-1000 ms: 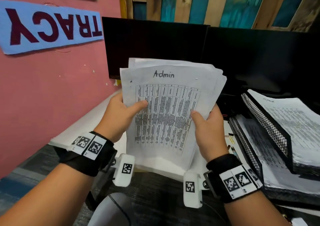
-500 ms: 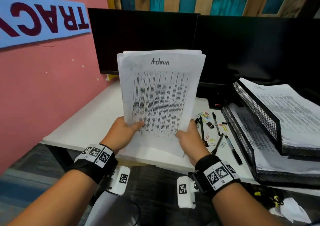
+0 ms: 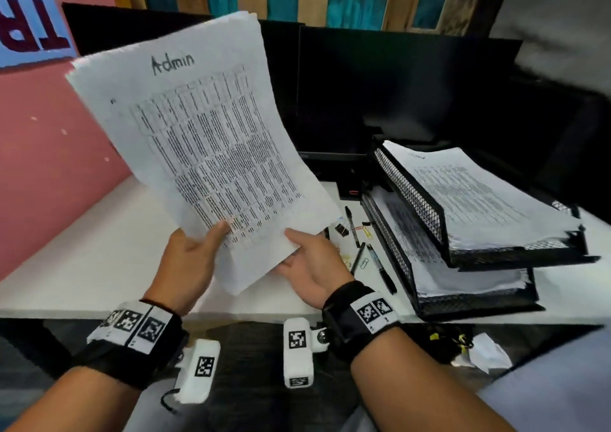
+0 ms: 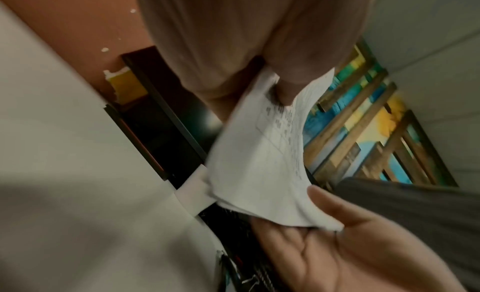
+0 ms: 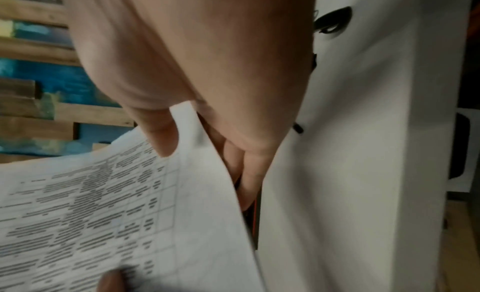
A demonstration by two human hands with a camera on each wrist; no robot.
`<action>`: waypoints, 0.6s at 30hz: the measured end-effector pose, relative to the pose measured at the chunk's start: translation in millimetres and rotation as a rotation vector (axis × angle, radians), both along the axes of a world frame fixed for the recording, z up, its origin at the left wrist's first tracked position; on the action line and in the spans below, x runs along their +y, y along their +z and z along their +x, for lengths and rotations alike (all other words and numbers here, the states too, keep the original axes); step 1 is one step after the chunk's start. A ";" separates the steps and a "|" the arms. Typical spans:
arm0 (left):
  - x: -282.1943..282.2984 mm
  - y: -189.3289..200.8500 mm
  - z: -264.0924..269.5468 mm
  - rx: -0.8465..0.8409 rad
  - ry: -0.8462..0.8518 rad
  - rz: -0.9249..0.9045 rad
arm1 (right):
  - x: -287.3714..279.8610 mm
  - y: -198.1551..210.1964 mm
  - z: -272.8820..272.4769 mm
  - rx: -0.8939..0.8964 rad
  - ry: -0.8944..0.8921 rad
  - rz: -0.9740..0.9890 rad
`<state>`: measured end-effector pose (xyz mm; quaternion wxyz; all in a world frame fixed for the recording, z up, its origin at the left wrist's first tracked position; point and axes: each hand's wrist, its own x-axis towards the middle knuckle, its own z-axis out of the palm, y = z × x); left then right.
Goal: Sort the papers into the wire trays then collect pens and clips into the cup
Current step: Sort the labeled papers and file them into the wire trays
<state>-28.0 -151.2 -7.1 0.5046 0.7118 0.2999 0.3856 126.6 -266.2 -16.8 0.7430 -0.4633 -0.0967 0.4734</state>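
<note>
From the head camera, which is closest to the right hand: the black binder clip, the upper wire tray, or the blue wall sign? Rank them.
1. Black binder clip: just beyond the right hand, on the desk.
2. Upper wire tray: farther right.
3. Blue wall sign: far left, on the wall.

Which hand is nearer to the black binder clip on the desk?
Right. The right hand is just left of the black binder clip, holding the Admin papers. The left hand grips the same stack farther left, beyond the right hand.

Even, soft indoor light falls on the desk (image 3: 99, 250); head view bends at its edges beyond it; both wrist views are dimmer, grainy, motion-blurred, close skin out of focus.
</note>
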 end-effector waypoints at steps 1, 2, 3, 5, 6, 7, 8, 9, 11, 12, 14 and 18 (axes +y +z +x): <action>-4.8 -1.8 0.4 0.039 -0.035 -0.015 | -2.6 3.5 1.6 0.004 -0.011 0.015; -8.3 -4.4 0.1 0.063 -0.082 -0.039 | -5.6 5.4 3.9 -0.003 -0.031 0.017; -11.2 -7.8 -1.0 0.087 -0.134 -0.053 | -9.7 7.1 6.7 -0.013 -0.052 0.011; -15.3 -13.0 -4.8 0.113 -0.220 -0.050 | -19.7 8.0 14.0 -0.029 -0.100 -0.009; -14.8 -15.1 -7.4 0.117 -0.237 -0.057 | -26.6 7.8 17.9 -0.030 -0.127 -0.021; -15.1 -15.2 -10.4 0.134 -0.258 -0.056 | -34.1 6.6 22.3 -0.026 -0.154 -0.037; -10.6 -19.0 -14.6 0.160 -0.283 -0.033 | -42.5 5.5 26.7 -0.016 -0.176 -0.048; -7.3 -20.7 -20.0 0.211 -0.302 0.003 | -52.2 3.6 32.2 -0.006 -0.201 -0.058; 6.6 -29.1 -30.8 0.375 -0.295 0.084 | -70.9 -2.0 44.4 0.024 -0.265 -0.089; 15.3 -37.4 -36.5 0.470 -0.263 0.121 | -79.8 -5.9 50.6 0.033 -0.302 -0.103; 36.4 -61.5 -46.6 0.526 -0.158 0.131 | -97.8 -12.6 62.1 0.045 -0.383 -0.122; 75.5 -118.2 -66.7 0.546 -0.051 0.140 | -138.0 -24.0 82.4 0.042 -0.482 -0.142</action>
